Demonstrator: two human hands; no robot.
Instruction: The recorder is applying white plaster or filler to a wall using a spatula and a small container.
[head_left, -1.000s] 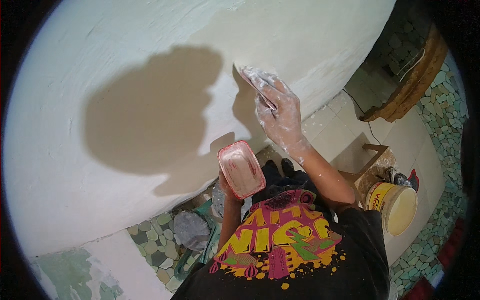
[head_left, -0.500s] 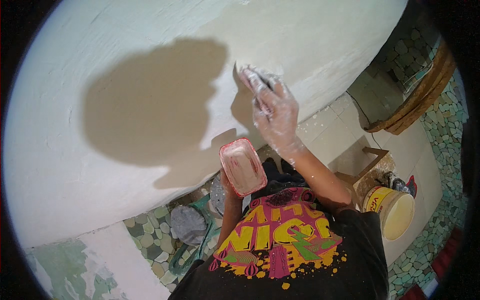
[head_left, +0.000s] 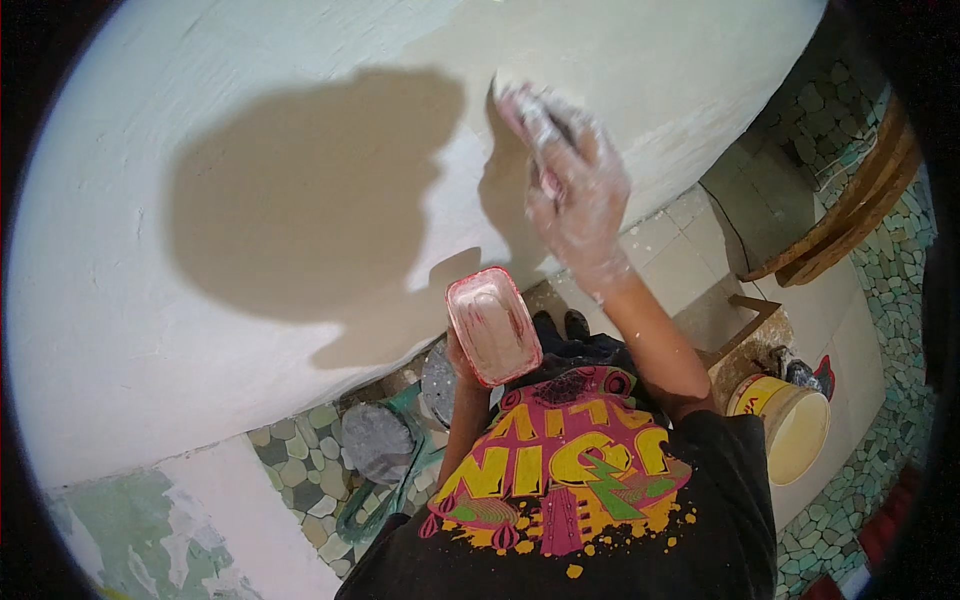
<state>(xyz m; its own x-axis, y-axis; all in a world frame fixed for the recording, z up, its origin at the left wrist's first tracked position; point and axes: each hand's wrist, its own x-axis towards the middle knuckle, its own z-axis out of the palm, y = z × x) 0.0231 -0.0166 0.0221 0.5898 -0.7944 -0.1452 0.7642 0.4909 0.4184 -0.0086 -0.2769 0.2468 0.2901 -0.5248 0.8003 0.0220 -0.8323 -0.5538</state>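
Observation:
My right hand (head_left: 580, 185), crusted with white paste, is closed round a putty knife (head_left: 512, 100) with a reddish handle. The blade's thin edge is at the pale wall (head_left: 620, 60); whether it presses on the surface is hard to tell. Below and to the left, my left hand (head_left: 462, 355) grips a red rectangular tub (head_left: 494, 325) from its left side, most of the fingers hidden behind it. Pinkish-white paste coats the inside of the tub, which is tilted so that its opening shows.
On the right stand a wooden stool (head_left: 755, 335) and a yellow-and-white bucket (head_left: 797, 435). Curved brown wood (head_left: 850, 215) is beyond them. At lower left, a grey round-topped object (head_left: 377, 443) and a green frame (head_left: 400, 490) are near the wall's foot. White specks dot the floor tiles (head_left: 660, 250).
My right hand has moved up and to the right along the wall with the putty knife. The tub in my left hand has shifted slightly up and right.

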